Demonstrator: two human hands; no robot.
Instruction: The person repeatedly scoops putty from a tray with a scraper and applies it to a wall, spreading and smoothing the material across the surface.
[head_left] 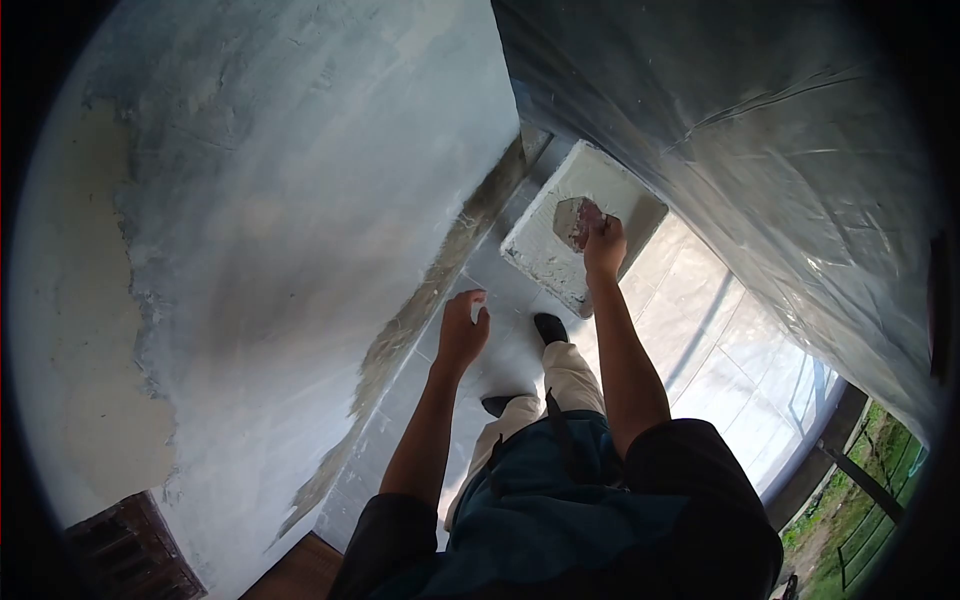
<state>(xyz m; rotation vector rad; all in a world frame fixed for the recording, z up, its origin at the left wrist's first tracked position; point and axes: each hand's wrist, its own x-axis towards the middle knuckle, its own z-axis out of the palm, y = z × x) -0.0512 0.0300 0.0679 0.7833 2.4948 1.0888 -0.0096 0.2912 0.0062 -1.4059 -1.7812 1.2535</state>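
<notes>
My right hand (604, 246) is closed around the handle of a trowel (572, 221), whose grey blade is over the wet mix inside a shallow rectangular tray (543, 272). Pale plaster (605, 180) coats the tray's bottom and clings to its rim. Nothing is in my left hand (464, 328), which hangs between the wall and the tray with its fingers loosely curled and the thumb apart. To the left rises a wall (300, 200), partly covered in smooth grey-white plaster, with an uneven edge against a beige patch.
A plastic sheet (800, 170) hangs along the right side, close to the tray. My feet stand on floor tiles (690, 310). At the lower left is a dark brown wooden piece (135, 545). Grass (880, 500) shows outside at the lower right.
</notes>
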